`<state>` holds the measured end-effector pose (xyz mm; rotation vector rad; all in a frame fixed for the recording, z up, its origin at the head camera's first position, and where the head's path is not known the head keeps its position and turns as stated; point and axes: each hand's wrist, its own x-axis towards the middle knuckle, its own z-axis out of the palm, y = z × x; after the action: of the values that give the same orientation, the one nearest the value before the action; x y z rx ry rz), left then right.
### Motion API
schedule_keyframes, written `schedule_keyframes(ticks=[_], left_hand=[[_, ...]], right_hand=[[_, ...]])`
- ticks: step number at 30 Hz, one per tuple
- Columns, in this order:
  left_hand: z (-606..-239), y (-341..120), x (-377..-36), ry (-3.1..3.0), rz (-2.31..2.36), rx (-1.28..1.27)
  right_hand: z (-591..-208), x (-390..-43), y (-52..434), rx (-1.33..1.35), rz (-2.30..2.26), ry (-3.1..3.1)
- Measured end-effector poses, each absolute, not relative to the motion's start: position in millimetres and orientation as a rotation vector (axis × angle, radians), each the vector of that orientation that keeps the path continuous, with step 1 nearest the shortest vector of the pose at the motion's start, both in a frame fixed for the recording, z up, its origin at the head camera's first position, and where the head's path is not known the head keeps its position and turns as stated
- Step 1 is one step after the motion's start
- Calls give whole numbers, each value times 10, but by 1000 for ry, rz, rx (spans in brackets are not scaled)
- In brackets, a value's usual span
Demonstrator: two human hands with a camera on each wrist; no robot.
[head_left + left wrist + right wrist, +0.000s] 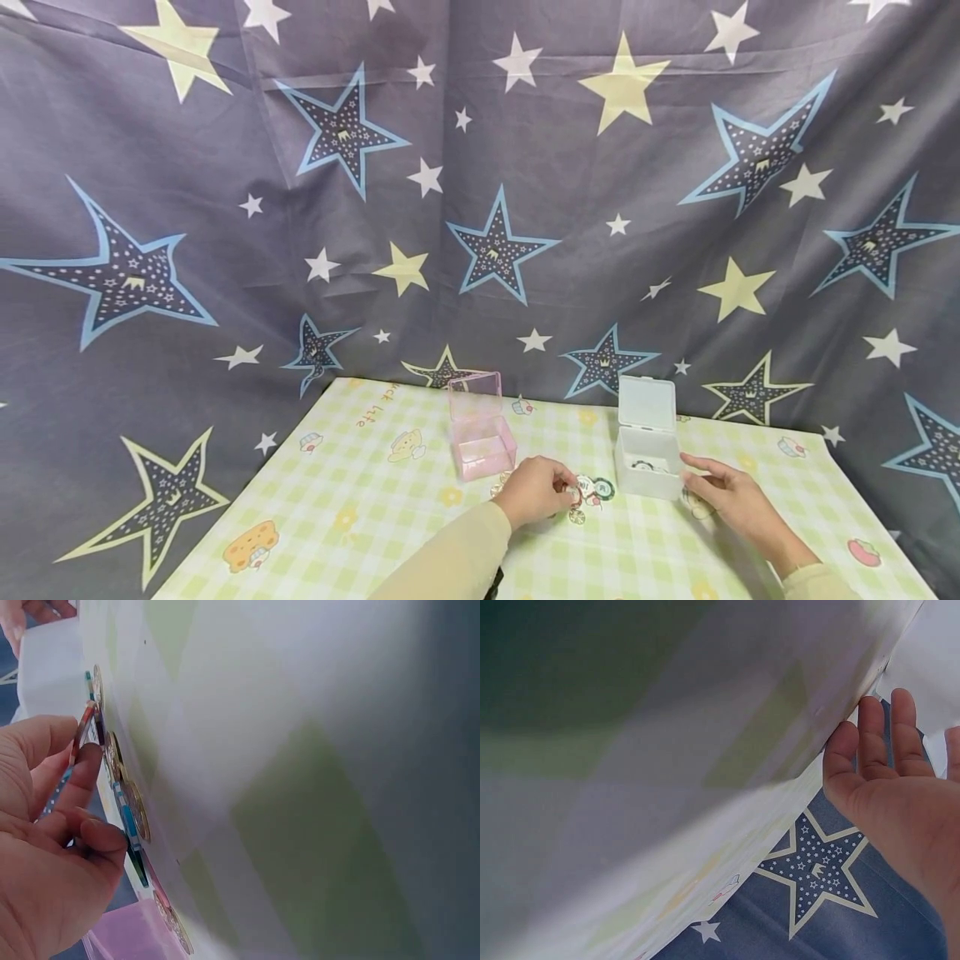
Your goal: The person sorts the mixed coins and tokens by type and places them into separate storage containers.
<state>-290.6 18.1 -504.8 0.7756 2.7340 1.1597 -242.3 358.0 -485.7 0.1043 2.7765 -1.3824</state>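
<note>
My left hand (536,490) pinches a red-edged poker chip (82,729) between thumb and finger, just over a small spread of chips and coins. Around it lie a white chip marked 100 (583,485), a green chip (603,488) and a gold coin (576,517); part of the spread is hidden behind the hand. To the right stands a white box (648,485) with its lid raised and dark-and-white chips (642,466) inside. The extended fingers of my right hand (731,498) are at the box's right side, apparently touching it.
A clear pink box (483,457) with a raised lid stands left of the spread. More gold coins (498,485) lie between it and my left wrist. The green checked tablecloth (315,500) runs back to a star-patterned curtain (570,275).
</note>
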Motion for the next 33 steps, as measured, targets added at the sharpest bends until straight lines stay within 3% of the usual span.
schedule_keyframes(ticks=[13, 33], left_hand=[[-5005, 205, -2896, 2704, 1265, 732], [-4895, 412, -2932, 2550, 1749, 389]], right_hand=[[-4849, -2429, 3597, 99, -1401, 2769], [-4884, -2436, 3608, 92, -1404, 2758]])
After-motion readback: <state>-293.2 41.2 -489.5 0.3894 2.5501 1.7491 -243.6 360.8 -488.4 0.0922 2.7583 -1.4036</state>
